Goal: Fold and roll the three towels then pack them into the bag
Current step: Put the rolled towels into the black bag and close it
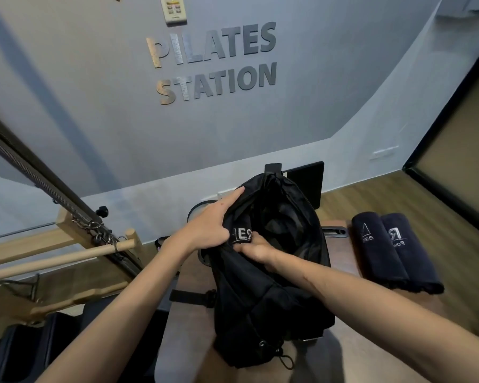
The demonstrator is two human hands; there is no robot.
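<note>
A black bag [271, 299] stands on the wooden table [351, 352] in front of me, its mouth open toward the far side. My left hand [210, 225] grips the bag's left rim. At that rim my right hand [253, 248] holds a rolled dark towel [241, 234] with white lettering, half inside the opening. Two more rolled dark towels lie side by side on the table to the right, one [376, 247] on the left and the other [407, 250] beside it, both apart from the bag.
A dark tablet or screen [307, 183] stands behind the bag near the wall. Wooden bars and springs of a pilates frame [67, 250] fill the left side. A dark-framed glass panel [454, 150] is at the right.
</note>
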